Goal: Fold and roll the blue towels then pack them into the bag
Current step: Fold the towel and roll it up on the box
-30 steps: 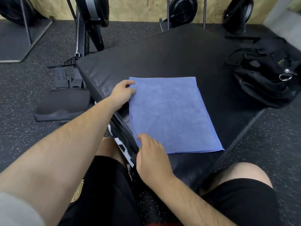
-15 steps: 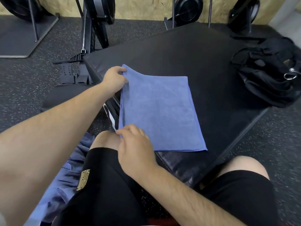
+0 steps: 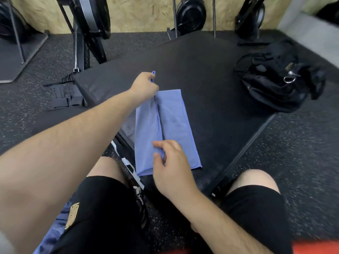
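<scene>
head view: the left hand and right hand each pinched the raised edge of the blue towel.

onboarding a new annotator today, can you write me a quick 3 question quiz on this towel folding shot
1. True or false: the black bag lies to the right of the blue towel.
2. What does the left hand pinch? A: the towel's far end. B: a strap. C: nothing.
3. Fill in: the right hand pinches the towel's edge at its ____ end.

Key: 1 true; 2 A; 3 near.
</scene>
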